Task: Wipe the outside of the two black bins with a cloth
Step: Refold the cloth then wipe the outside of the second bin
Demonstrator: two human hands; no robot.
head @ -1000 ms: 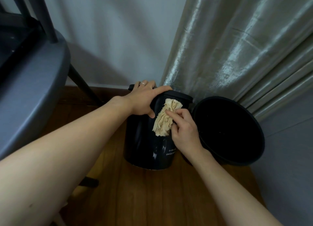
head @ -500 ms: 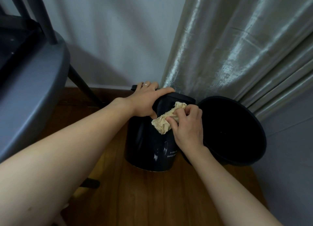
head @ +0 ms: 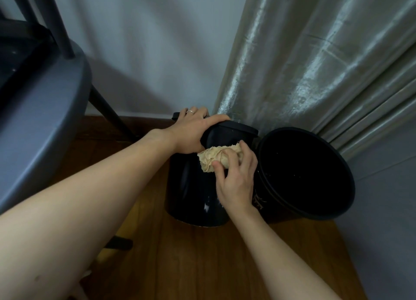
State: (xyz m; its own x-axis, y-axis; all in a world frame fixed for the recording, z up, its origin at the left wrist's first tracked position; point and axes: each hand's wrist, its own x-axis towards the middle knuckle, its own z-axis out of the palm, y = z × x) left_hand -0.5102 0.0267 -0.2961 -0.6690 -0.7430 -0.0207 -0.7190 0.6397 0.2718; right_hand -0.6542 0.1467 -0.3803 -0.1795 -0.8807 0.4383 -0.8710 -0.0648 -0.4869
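A black lidded bin [head: 191, 194] stands on the wooden floor in the middle of the head view. My left hand [head: 193, 131] grips its lid edge from the left. My right hand [head: 236, 178] holds a bunched beige cloth [head: 213, 159] and presses it against the bin's upper side, just under the lid. A second black bin [head: 304, 176], open and tilted toward me, sits right beside it on the right, its outside mostly hidden.
A grey chair seat [head: 42, 110] with dark legs fills the left. A shiny grey curtain [head: 315, 59] hangs behind the bins, touching them. A white wall [head: 146, 52] is at the back, and a grey surface [head: 387, 209] borders the wooden floor [head: 202, 261] on the right.
My right hand has bunched the hanging cloth into a wad and shifted it down and left across the bin's upper side. My left hand has stayed on the lid.
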